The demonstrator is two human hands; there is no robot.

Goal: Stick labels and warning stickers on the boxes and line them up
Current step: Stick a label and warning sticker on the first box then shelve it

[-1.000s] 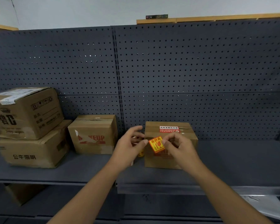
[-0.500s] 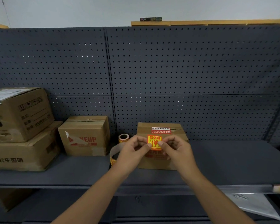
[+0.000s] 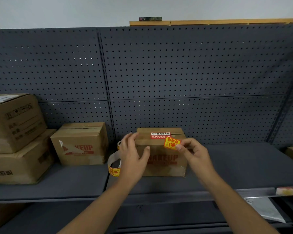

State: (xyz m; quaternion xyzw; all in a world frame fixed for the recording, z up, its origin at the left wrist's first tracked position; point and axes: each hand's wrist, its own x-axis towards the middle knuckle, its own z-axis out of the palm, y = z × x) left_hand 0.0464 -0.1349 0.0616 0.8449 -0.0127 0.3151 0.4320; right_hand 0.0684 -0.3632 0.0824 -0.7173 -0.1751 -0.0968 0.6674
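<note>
A: Pinching the orange warning sticker (image 3: 172, 143) by its lower right corner, the right hand (image 3: 195, 152) has thumb and forefinger closed on it, other fingers curled. The sticker hangs in front of the upper right front face of the middle box (image 3: 161, 164); I cannot tell whether it touches the cardboard.

B: Left hand (image 3: 134, 157)?

A: Fingers straight and spread, holding nothing, set at the box's left front edge, thumb across the front face. Contact looks likely, not certain.

B: Just left of that hand?

A: A strip of backing with more orange stickers (image 3: 114, 168) curls down to the shelf (image 3: 235, 166); a roll (image 3: 119, 144) stands behind it, mostly hidden.

B: Beyond the pinched sticker?

A: Up and left of it, a red-and-white label (image 3: 160, 135) sits over the box's top front edge.

B: Further out?

A: Well left of both hands, a second box (image 3: 81, 144) with a torn label; past it, two larger stacked boxes (image 3: 15, 137). Perforated back panel (image 3: 193, 73) behind everything.
</note>
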